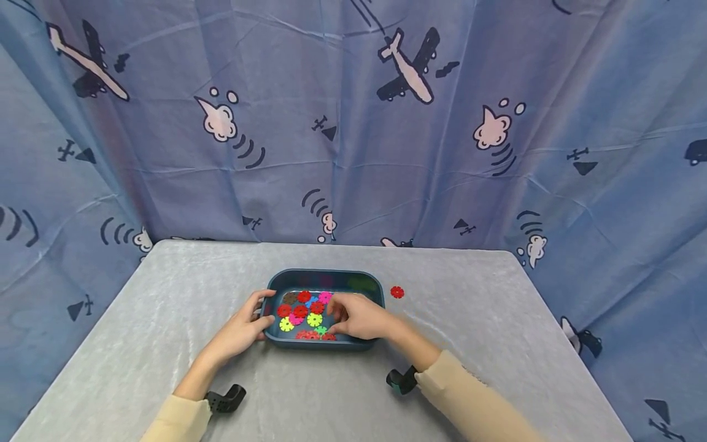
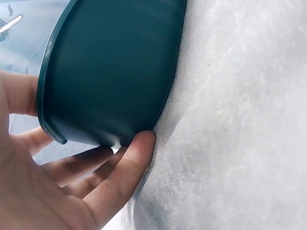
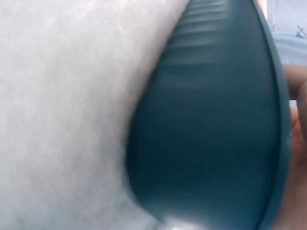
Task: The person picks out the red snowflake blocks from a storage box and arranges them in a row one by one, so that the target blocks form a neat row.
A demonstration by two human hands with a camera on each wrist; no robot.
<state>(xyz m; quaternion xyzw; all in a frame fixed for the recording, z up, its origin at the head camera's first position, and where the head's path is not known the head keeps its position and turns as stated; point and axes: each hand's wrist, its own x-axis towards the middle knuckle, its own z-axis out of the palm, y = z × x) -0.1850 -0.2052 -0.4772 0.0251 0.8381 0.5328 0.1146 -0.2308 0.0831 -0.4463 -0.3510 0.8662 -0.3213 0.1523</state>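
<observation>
A dark teal plastic bin (image 1: 320,345) stands on the table with several flat, notched, flower-shaped discs inside, among them a red disc (image 1: 304,296), a yellow disc (image 1: 315,320) and a pink disc (image 1: 325,298). My left hand (image 1: 239,331) grips the bin's left end, thumb over the rim; in the left wrist view the fingers lie along its outer wall (image 2: 110,72). Over the right half of the bin, my right hand (image 1: 359,316) reaches in among the discs, fingers bent downward with a gap to the thumb. The bin's side wall (image 3: 206,134) mostly hides that hand in the right wrist view.
One red disc (image 1: 397,292) lies on the table just right of the bin. A pale grey cover (image 1: 486,344) spreads over the tabletop. Behind it hangs a blue curtain (image 1: 287,92) printed with planes. Each wrist wears a black camera mount (image 1: 226,400).
</observation>
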